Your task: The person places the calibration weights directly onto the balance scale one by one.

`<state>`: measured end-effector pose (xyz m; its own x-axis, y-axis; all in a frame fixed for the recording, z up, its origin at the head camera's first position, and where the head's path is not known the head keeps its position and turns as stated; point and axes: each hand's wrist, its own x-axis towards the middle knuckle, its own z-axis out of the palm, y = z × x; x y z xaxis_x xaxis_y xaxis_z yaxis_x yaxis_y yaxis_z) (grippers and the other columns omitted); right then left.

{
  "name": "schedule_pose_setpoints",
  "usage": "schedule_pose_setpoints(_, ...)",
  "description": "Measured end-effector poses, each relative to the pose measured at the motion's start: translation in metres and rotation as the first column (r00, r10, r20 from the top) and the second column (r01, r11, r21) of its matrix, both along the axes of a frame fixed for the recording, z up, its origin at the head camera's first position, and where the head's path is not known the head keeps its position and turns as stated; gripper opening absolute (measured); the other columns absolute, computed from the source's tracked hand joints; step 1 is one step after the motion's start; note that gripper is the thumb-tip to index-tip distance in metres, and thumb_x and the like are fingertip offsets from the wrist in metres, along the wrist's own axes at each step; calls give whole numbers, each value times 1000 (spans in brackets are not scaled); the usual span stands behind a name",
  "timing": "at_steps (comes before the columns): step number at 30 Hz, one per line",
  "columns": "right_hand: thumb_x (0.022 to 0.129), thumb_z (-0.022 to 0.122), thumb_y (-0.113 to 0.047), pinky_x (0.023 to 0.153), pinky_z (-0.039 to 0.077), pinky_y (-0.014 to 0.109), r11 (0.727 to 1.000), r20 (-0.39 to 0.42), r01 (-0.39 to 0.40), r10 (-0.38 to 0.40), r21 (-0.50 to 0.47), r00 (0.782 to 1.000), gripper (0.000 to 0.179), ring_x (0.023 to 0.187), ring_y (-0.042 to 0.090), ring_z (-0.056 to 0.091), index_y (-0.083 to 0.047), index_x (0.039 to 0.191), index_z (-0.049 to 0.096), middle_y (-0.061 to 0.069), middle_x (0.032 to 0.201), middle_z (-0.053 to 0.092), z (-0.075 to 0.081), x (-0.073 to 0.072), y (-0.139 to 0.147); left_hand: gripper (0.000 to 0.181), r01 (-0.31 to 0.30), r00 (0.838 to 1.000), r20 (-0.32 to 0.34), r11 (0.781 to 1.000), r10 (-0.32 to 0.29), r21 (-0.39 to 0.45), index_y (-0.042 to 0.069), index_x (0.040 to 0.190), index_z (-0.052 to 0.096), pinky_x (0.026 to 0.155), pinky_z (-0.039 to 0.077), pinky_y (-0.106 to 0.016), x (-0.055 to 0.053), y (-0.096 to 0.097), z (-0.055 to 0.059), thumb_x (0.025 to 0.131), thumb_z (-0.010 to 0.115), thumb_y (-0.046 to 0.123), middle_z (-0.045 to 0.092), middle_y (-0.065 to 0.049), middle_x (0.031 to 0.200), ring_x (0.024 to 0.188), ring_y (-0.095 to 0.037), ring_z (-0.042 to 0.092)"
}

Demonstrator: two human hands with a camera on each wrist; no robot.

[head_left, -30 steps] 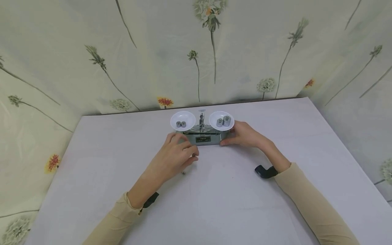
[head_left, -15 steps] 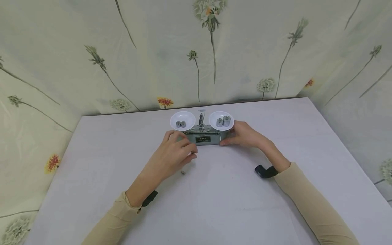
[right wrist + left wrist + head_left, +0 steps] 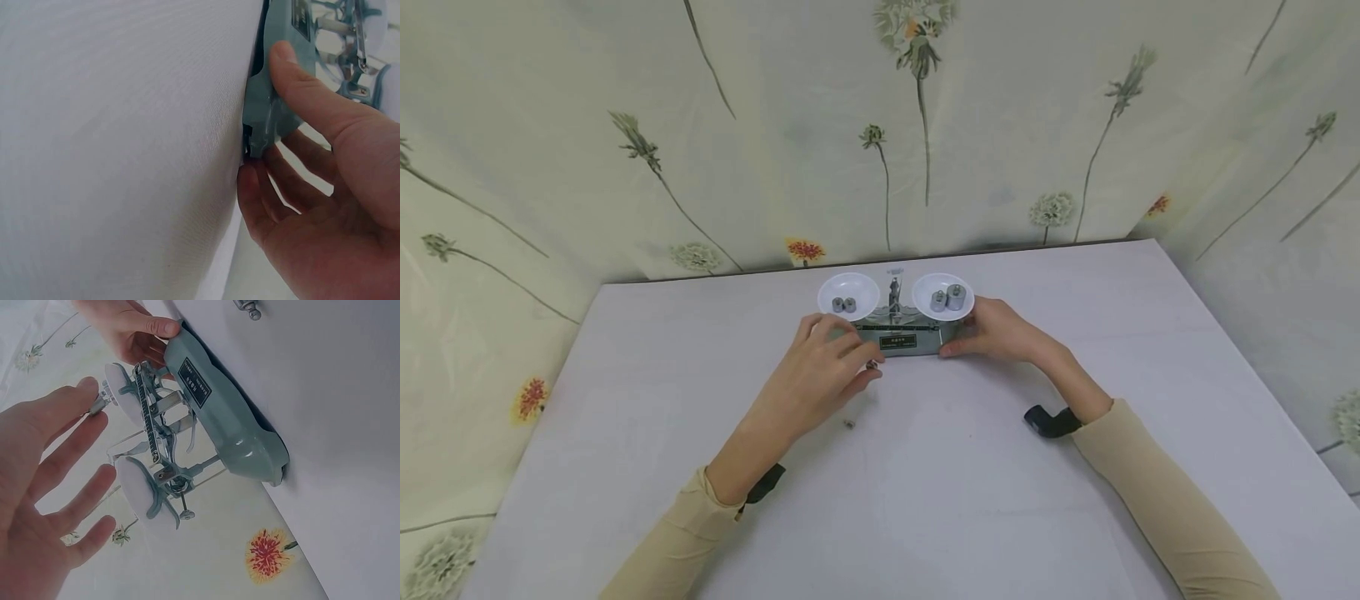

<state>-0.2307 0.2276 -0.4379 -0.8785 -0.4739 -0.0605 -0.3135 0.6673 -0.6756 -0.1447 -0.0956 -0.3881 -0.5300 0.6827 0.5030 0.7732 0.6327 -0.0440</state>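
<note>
A grey-green balance scale [image 3: 917, 343] stands near the far edge of the table. My left hand [image 3: 823, 375] is in front of its left end, pinching a small metal weight [image 3: 99, 403] between thumb and index finger, the other fingers spread. At the right end, my right hand [image 3: 996, 331] grips the base, thumb in front and fingers around the end. Two small weights [image 3: 850, 305] sit in the left white pan [image 3: 857, 284]. The right white pan [image 3: 928, 286] bears two larger weights [image 3: 956, 295].
Another small metal weight [image 3: 849, 424] lies on the white tablecloth [image 3: 940, 483], nearer than the scale. Behind the table's far edge hangs a flower-patterned cloth [image 3: 775, 150]. Black wrist-camera mounts [image 3: 1048, 421] stick out under the wrists.
My left hand has moved slightly up and toward the scale with the pinched weight, which shows more clearly between the fingertips. The right hand and the weights in the pans have stayed put.
</note>
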Motion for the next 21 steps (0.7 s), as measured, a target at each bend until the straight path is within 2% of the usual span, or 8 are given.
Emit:
schedule_pose_setpoints(7,83,96,-27,113,53,58,1000,-11,-3,3,-6,1000,87,134,40,66,-9,155,52,15,150,66,-1,0,-1,12,-15,1000,-26,1000,16,17,23,105,79,105,52,-49,-2,0,4,95,85,26,83,6,99,115,-26,67)
schedule_pose_setpoints(21,83,96,-26,114,53,58,1000,-5,-5,5,-7,1000,87,134,40,66,-10,156,51,15,150,66,-2,-1,0,12,-33,999,-15,999,33,24,23,104,80,107,51,-51,-6,-5,9,94,86,24,83,5,98,116,-30,68)
